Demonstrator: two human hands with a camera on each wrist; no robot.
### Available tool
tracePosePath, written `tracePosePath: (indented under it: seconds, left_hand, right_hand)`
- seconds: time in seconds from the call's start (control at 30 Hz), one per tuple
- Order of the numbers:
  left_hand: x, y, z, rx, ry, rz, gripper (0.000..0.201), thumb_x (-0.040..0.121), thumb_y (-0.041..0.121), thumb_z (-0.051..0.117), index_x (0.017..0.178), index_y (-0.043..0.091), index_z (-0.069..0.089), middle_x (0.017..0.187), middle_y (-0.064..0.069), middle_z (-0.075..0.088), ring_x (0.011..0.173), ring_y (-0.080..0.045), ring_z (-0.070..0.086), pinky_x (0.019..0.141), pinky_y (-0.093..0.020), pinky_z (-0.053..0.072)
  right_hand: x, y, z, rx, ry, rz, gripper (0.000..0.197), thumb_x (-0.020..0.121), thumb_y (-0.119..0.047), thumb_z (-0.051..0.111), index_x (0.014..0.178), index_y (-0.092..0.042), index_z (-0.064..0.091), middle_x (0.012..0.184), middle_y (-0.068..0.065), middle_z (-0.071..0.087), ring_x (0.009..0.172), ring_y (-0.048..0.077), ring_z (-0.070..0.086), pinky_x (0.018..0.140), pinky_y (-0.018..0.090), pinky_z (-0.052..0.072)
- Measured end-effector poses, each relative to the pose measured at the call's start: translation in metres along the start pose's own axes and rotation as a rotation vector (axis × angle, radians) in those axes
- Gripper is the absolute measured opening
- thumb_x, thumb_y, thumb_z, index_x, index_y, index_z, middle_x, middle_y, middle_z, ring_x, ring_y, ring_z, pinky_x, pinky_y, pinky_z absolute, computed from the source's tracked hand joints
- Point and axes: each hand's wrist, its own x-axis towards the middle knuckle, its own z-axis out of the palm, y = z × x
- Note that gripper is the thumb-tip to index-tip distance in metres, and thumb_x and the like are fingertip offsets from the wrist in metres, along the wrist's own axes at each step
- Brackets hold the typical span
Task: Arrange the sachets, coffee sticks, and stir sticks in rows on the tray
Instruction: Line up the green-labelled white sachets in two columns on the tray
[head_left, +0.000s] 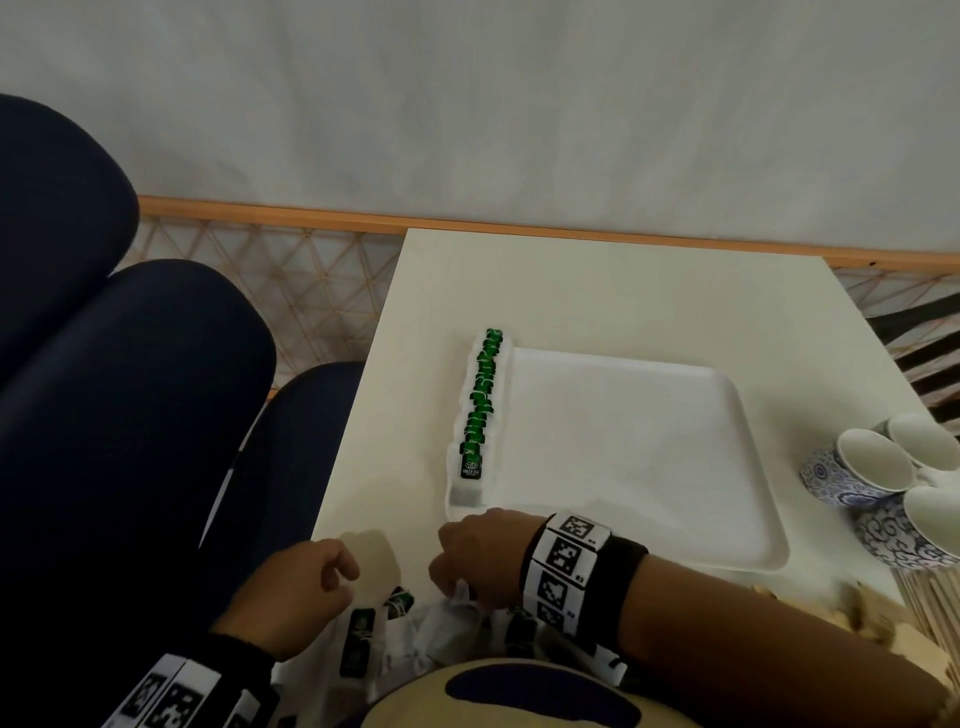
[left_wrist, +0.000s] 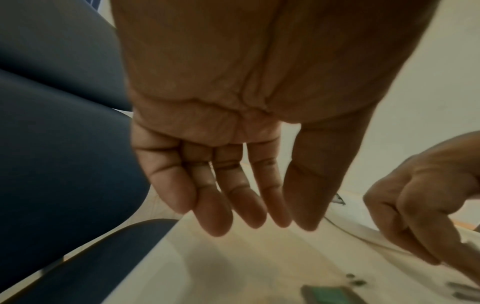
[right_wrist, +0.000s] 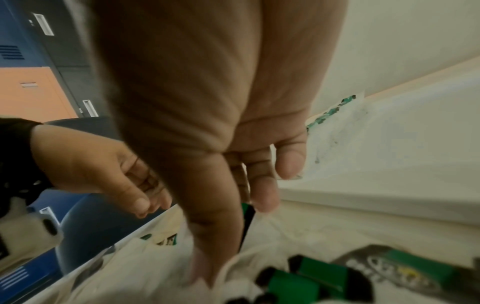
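Observation:
A white tray lies on the table, and a row of green tea sachets runs along its left edge. More sachets sit in a loose pile at the table's front edge. My right hand reaches down into this pile. In the right wrist view its thumb and fingers pinch a green and black sachet seen edge-on. My left hand hovers left of the pile with relaxed fingers and holds nothing. The rest of the tray is bare.
Blue-patterned cups stand at the table's right edge. A bundle of wooden stir sticks lies at the front right. Dark blue chairs stand to the left of the table.

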Motion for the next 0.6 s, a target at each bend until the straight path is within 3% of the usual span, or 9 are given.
tracePosePath:
  seconds: [0.13,0.27,0.37,0.47,0.53,0.6]
  left_hand:
    - [-0.007,-0.004,0.002,0.070,-0.058,-0.018,0.021,0.078,0.024,0.068,0.086,0.040,0.057,0.087,0.009,0.058,0.079,-0.002,0.057,0.065,-0.013,0.043]
    - [-0.008,-0.004,0.004,0.073,-0.066,-0.015,0.019,0.079,0.024,0.067,0.087,0.038,0.058,0.088,0.010,0.058,0.079,-0.002,0.056,0.063,-0.011,0.041]
    - [-0.005,-0.003,0.006,0.048,-0.041,-0.001,0.015,0.081,0.025,0.066,0.087,0.036,0.058,0.087,0.010,0.058,0.079,-0.003,0.056,0.063,-0.012,0.040]
    - [-0.001,0.001,0.006,0.017,-0.022,0.011,0.012,0.083,0.026,0.065,0.088,0.036,0.059,0.087,0.010,0.059,0.080,-0.003,0.056,0.067,-0.015,0.044]
    - [0.001,0.003,0.006,0.002,-0.014,0.025,0.011,0.084,0.027,0.065,0.088,0.035,0.059,0.087,0.009,0.059,0.080,-0.003,0.057,0.068,-0.016,0.044]
    - [0.004,0.006,0.006,-0.011,-0.005,0.040,0.011,0.084,0.027,0.065,0.087,0.035,0.059,0.087,0.009,0.060,0.079,-0.004,0.057,0.067,-0.015,0.044]
  right_hand:
    - [-0.004,0.004,-0.007,0.002,0.040,0.020,0.028,0.088,-0.026,0.067,0.110,-0.009,0.064,0.110,0.010,0.059,0.104,0.027,0.056,0.078,0.035,0.044]
    - [-0.022,0.016,-0.022,0.367,0.309,0.088,0.023,0.088,-0.033,0.065,0.092,-0.011,0.062,0.083,-0.001,0.058,0.076,0.016,0.053,0.064,0.026,0.039]
    - [-0.029,0.028,-0.027,0.474,0.441,0.226,0.024,0.089,-0.036,0.063,0.088,-0.013,0.056,0.074,-0.004,0.056,0.069,0.017,0.053,0.057,0.023,0.040]
    - [-0.031,0.038,-0.025,0.641,0.450,0.329,0.012,0.092,-0.026,0.058,0.088,-0.016,0.053,0.083,0.003,0.068,0.071,0.019,0.068,0.067,0.032,0.053]
    - [-0.031,0.040,-0.025,0.709,0.418,0.345,0.001,0.093,-0.017,0.056,0.093,-0.017,0.056,0.085,0.002,0.068,0.074,0.019,0.071,0.068,0.031,0.054]
    - [-0.029,0.041,-0.027,0.680,0.380,0.336,0.013,0.092,-0.015,0.058,0.105,-0.015,0.062,0.088,0.001,0.066,0.081,0.020,0.068,0.069,0.027,0.051]
